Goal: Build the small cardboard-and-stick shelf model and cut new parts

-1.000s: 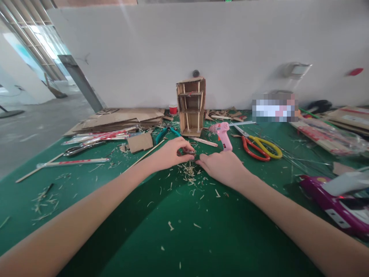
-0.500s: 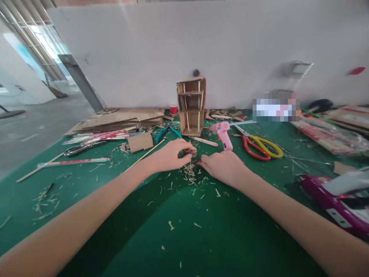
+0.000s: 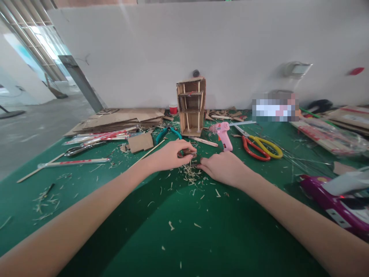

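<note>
Near the middle of the table my left hand [image 3: 173, 156] is closed, thumb and fingers pinching a small brown piece [image 3: 193, 154] whose kind I cannot make out. Just to its right lies my right hand [image 3: 223, 167], its fingers curled together close to the table. A dark sliver shows at the right fingertips, too small to name. Pale thin shavings [image 3: 190, 175] are heaped below and between both hands. Behind the hands stands a small cardboard shelf [image 3: 193, 123] with thin wooden posts. A pink glue gun [image 3: 225, 134] is beyond the right hand.
Red-and-yellow-handled scissors [image 3: 261, 148] lie at the right, near a purple device [image 3: 325, 196]. Teal-handled pliers [image 3: 167, 132], a cardboard square [image 3: 140, 142] and wrapped sticks [image 3: 75, 162] lie at the left. Stacked cardboard [image 3: 115, 119] and a red-and-white cup [image 3: 173, 109] stand farther back.
My right fingertips have shifted slightly down and toward me. Between the hands, the small pieces and shavings look a little different. My left hand stays nearly in place.
</note>
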{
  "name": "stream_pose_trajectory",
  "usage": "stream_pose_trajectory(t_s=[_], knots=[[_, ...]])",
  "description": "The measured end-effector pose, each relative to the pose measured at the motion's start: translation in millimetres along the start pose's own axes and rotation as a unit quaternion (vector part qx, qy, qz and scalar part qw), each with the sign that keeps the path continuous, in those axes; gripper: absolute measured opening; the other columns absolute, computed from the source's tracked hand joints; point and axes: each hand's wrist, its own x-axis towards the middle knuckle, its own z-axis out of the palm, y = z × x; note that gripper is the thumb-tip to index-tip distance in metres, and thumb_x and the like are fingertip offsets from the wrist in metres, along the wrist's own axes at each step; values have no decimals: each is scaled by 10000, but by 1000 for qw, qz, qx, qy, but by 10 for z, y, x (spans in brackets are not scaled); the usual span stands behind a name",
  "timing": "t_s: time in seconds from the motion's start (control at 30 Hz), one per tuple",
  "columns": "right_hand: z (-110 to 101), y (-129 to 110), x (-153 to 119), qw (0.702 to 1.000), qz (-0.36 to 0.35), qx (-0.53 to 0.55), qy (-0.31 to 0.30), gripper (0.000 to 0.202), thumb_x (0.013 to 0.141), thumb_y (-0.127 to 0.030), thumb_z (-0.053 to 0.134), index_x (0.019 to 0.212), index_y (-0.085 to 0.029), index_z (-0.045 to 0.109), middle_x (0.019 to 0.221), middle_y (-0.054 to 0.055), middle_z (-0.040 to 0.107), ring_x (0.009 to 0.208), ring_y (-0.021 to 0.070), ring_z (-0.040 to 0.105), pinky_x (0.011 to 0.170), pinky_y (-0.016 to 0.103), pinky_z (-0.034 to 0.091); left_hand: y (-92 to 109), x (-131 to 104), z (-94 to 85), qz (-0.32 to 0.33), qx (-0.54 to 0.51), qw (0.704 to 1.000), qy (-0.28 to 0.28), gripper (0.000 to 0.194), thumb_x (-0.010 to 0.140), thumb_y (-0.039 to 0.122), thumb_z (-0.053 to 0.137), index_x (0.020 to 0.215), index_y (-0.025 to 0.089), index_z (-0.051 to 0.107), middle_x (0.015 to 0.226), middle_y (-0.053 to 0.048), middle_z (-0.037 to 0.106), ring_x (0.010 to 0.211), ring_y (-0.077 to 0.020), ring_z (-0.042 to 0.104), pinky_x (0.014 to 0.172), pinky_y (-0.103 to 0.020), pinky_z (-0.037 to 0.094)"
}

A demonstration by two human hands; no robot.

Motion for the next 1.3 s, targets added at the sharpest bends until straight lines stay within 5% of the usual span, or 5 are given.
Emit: stream_pose_trajectory(t_s=[0.23,0.47,0.73,0.87,1.3], knots=[[41,-12,45,999,40,-5,16,408,987,-413,323,922,-188,658,683,66,707,552,210,638,510,268,252,-41,0,14,-16,-24,1000,-4,281,863,353,491,1085,244,625,1078,-40,673,915,-163,617,774,-298,481],[-60,-23,-8,1000,-17,-10,-15,399,989,-379,338,865,-170,656,652,74,700,553,224,656,533,283,306,-61,-7,1,-39,-47,998,-14,296,865,370,491,1111,260,612,1140,-36,665,967,-170,626,813,-314,490],[3,2,-29,999,36,-28,10,402,989,-399,325,925,-180,655,670,74,714,579,236,664,588,308,328,-62,7,39,-9,-54,998,-1,327,862,379,533,1161,248,558,1118,-59,648,1004,-186,599,794,-311,498],[3,10,-21,999,33,-18,17,409,989,-411,318,914,-187,652,678,63,714,565,215,653,596,301,316,-70,15,43,-3,-7,1000,9,276,865,417,541,1055,229,613,1045,-55,657,947,-188,592,777,-322,483],[65,2,17,998,38,-4,41,418,991,-422,297,894,-196,634,689,42,707,550,181,632,528,274,221,-134,5,52,-7,-76,997,-6,239,871,370,550,1059,232,600,1092,-46,657,986,-169,630,839,-329,502]])
